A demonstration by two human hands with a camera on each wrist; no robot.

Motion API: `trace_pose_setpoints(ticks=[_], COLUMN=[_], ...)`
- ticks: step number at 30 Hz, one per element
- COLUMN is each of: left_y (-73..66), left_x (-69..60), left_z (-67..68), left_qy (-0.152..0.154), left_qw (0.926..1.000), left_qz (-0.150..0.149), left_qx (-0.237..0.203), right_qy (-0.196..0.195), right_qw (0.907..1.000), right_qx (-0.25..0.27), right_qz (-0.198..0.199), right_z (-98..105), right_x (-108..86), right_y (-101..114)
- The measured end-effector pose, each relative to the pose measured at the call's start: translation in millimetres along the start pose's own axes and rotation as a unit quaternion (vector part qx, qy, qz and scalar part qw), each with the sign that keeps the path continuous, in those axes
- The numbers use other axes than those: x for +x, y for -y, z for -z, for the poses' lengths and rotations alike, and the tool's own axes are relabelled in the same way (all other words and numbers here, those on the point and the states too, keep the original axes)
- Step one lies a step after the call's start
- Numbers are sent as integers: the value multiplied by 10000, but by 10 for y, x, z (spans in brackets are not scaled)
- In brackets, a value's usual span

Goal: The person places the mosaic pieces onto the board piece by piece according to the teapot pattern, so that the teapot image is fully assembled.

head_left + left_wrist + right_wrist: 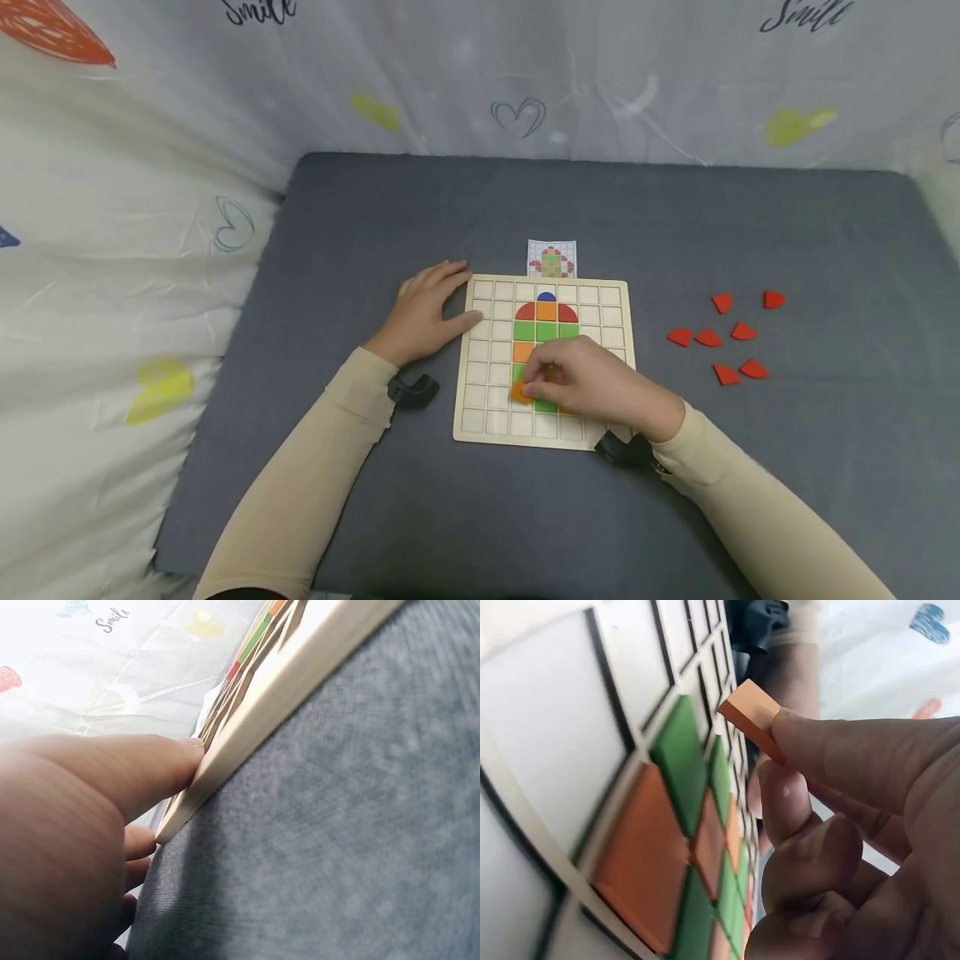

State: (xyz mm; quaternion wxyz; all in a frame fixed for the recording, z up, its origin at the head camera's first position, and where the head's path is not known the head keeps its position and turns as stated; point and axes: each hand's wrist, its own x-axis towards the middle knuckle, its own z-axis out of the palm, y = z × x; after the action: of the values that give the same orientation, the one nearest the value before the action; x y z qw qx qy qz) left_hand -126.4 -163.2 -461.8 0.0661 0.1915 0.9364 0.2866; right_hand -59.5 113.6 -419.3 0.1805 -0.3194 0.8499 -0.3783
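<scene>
An orange square tile (753,709) is pinched between the thumb and a finger of my right hand (581,379), just over the lower part of a wooden grid board (480,423). My left hand (431,312) rests at the board's upper left edge, its thumb (169,761) touching the rim and its fingers extended. Tiles sit in the board's cells: a blue half-round piece (547,297) on top, red rounded pieces (525,312) beside an orange one, and green squares (523,331) below mixed with orange. My right hand hides some cells in the head view.
Several loose red rounded-edge pieces (708,337) lie on the grey table (825,467) to the right of the board. A small printed card (552,258) with a coloured tile pattern lies at the board's far edge. A patterned white curtain (450,75) hangs behind.
</scene>
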Motion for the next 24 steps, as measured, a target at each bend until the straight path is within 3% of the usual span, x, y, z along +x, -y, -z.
trace_pose_setpoints(ticks=[12, 24], left_y=[8, 5], left_x=[-3, 0], left_z=[-23, 1], left_qy=[-8, 23], left_qw=[10000, 10000], left_qz=[0, -4], left_qx=[-17, -29], right_qy=[-28, -43], right_qw=[9976, 9977], right_qx=[-651, -514], right_qz=[253, 448], right_z=[-137, -115], right_x=[-4, -1], right_y=[-51, -70])
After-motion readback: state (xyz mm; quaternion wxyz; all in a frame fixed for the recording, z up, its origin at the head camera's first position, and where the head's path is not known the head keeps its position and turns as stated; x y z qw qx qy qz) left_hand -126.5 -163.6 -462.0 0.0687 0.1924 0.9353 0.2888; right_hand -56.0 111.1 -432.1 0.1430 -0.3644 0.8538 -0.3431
